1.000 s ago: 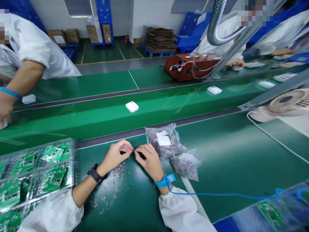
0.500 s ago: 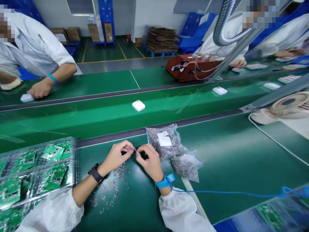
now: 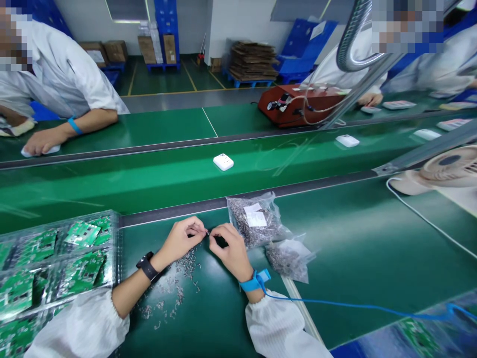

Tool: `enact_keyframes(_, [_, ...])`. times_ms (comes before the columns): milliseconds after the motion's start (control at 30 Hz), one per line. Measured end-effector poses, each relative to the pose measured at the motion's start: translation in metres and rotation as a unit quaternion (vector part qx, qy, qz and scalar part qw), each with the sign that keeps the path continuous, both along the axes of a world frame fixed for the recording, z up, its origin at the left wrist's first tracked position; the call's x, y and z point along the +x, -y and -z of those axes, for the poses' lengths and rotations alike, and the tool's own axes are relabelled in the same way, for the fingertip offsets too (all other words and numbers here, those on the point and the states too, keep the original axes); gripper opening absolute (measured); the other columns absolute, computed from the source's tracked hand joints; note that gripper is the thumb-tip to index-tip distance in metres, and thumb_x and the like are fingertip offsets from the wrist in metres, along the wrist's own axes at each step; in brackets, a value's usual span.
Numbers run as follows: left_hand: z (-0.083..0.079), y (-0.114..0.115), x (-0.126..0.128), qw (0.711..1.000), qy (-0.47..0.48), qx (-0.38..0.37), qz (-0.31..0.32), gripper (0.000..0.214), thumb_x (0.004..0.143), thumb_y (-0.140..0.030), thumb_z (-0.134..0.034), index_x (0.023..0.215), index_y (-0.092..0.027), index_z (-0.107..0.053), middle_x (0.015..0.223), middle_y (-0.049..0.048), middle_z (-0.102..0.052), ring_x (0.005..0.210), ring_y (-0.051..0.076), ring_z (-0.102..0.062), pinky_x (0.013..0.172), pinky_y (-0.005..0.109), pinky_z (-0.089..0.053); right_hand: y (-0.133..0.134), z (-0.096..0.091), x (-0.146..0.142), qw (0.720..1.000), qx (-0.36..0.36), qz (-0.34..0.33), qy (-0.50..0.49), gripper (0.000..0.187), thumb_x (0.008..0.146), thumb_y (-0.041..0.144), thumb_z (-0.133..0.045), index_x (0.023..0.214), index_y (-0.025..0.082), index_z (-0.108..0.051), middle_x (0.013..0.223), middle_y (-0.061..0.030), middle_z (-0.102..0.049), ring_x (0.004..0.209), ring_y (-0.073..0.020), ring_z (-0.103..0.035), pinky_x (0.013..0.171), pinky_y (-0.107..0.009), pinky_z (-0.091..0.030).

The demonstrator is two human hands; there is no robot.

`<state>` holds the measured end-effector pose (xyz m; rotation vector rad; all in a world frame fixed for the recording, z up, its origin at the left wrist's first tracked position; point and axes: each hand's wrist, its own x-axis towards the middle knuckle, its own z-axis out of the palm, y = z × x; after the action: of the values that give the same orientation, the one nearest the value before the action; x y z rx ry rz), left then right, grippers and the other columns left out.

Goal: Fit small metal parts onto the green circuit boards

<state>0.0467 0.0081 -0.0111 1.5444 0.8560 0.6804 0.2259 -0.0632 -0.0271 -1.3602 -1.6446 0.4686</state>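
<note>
My left hand (image 3: 185, 236) and my right hand (image 3: 230, 248) meet fingertip to fingertip above the green work surface, both closed in a pinch. Between them is a tiny metal part (image 3: 207, 232), too small to make out in detail. Beneath and beside my left hand lies a loose scatter of small metal parts (image 3: 189, 263). Just beyond my right hand rests a clear bag of small metal parts (image 3: 272, 228) with a white label. A smaller clear bag (image 3: 288, 258) of similar parts touches it.
Clear trays (image 3: 116, 258) of green circuit boards (image 3: 82, 233) stand at left. A blue cord (image 3: 346, 303) runs right from my wrist strap. Beyond, a green conveyor (image 3: 167, 174) carries white devices (image 3: 223, 161). A fan (image 3: 443, 166) stands at right. Co-workers sit across, one hand (image 3: 42, 141) on a white piece.
White devices on the conveyor have shifted right. The co-worker's hand at left has moved left and lies flatter. My hands keep nearly the same pinch and place.
</note>
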Motion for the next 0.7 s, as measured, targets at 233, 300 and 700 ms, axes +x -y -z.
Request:
enact_keyframes(233, [-0.0005,0.0021,0.0019,1.000,-0.003,0.006,-0.029,0.006,0.087,-0.020,-0.067,0.086,-0.019,-0.062,0.089,0.0023,-0.073,0.092,0.018,-0.072,0.086,0.033,-0.058,0.0003,0.0014,-0.0025,1.000,0.007,-0.007,0.009,0.013,0.094,0.014,-0.060,0.086,0.024,-0.060,0.084,-0.0033,-0.065,0.082,-0.0227,-0.060,0.074,-0.036,-0.048])
enact_keyframes(300, [-0.0011,0.0028,0.0026,0.999,-0.006,0.009,-0.035,0.006,0.085,-0.019,-0.066,0.084,-0.019,-0.061,0.088,0.0018,-0.072,0.092,0.018,-0.072,0.086,0.032,-0.058,0.0004,0.0017,-0.0034,1.000,0.006,-0.005,0.010,0.014,0.095,0.014,-0.060,0.086,0.025,-0.060,0.083,-0.0032,-0.065,0.081,-0.0226,-0.060,0.074,-0.037,-0.048])
enact_keyframes(700, [-0.0079,0.0048,-0.0007,0.980,-0.087,0.178,-0.005,0.019,0.085,-0.017,-0.061,0.074,-0.022,-0.047,0.086,0.0006,-0.069,0.084,0.017,-0.066,0.077,0.028,-0.048,0.0003,0.0025,-0.0103,0.996,-0.048,0.012,-0.078,0.013,0.090,0.016,-0.060,0.080,0.024,-0.061,0.076,-0.0002,-0.061,0.073,-0.0191,-0.058,0.065,-0.031,-0.046])
